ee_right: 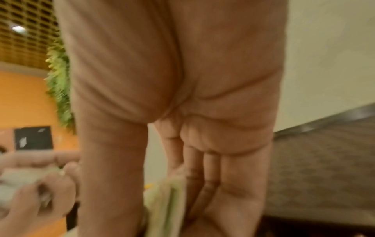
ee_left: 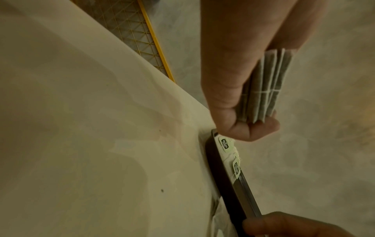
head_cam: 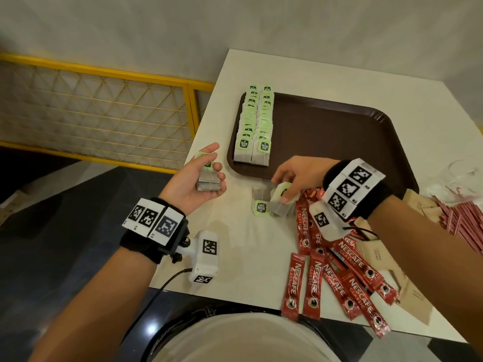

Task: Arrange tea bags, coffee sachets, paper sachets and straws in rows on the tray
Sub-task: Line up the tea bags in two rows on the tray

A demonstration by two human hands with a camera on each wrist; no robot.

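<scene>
You had two rows of tea bags (head_cam: 254,124) laid overlapping along the left edge of the brown tray (head_cam: 339,131), running from the near rim to the far rim, each bag's long axis along the row and its green tag toward the far end. The rest of the tray was bare, so by my reading only the tea stage was under way. Your left hand (head_cam: 194,178) held a small stack of tea bags (head_cam: 208,178) in curled fingers, off the tray's near-left corner. Your right hand (head_cam: 295,176) pinched a loose tea bag (head_cam: 281,198) on the worktop (head_cam: 235,231), just short of the tray. Coffee sachets (head_cam: 337,278) lay fanned out nearer you; paper sachets (head_cam: 415,296) and straws (head_cam: 460,218) waited to the right, all unplaced.
</scene>
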